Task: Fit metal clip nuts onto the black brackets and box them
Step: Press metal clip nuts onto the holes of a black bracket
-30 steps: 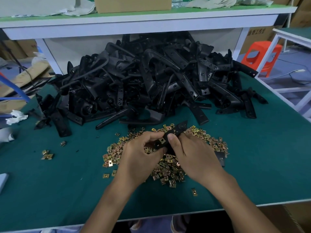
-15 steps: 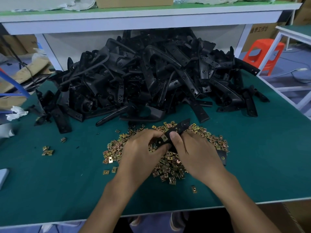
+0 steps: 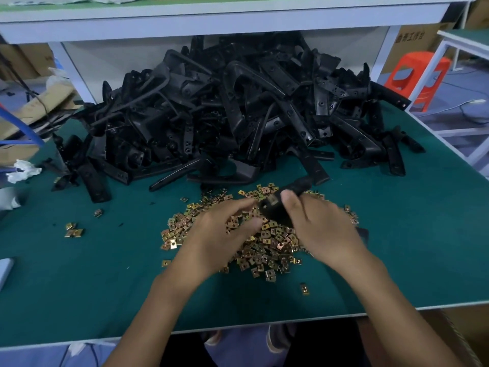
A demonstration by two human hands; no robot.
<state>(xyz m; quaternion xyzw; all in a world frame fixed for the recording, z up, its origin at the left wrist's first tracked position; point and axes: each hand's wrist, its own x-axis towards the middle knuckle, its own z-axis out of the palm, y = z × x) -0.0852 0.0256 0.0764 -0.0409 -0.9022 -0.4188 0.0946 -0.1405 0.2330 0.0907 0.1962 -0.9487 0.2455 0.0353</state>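
A heap of gold-coloured metal clip nuts (image 3: pixel 267 250) lies on the green table (image 3: pixel 79 287) in front of me. Behind it rises a large pile of black brackets (image 3: pixel 238 115). My right hand (image 3: pixel 320 231) grips one black bracket (image 3: pixel 280 207) above the nut heap, thumb pressed near a clip nut on its end. My left hand (image 3: pixel 219 234) hovers over the heap beside the bracket, fingers spread and blurred; whether it holds a nut is unclear.
A few stray clip nuts (image 3: pixel 74 230) lie at the left, one (image 3: pixel 304 288) near the front edge. A white shelf (image 3: pixel 238 19) spans above the pile. A red stool (image 3: pixel 420 75) stands at the right. A cardboard box edge (image 3: pixel 449 337) shows below the table.
My left hand has come off the bracket and spread over the nut heap. My right hand has turned the bracket and keeps hold of it.
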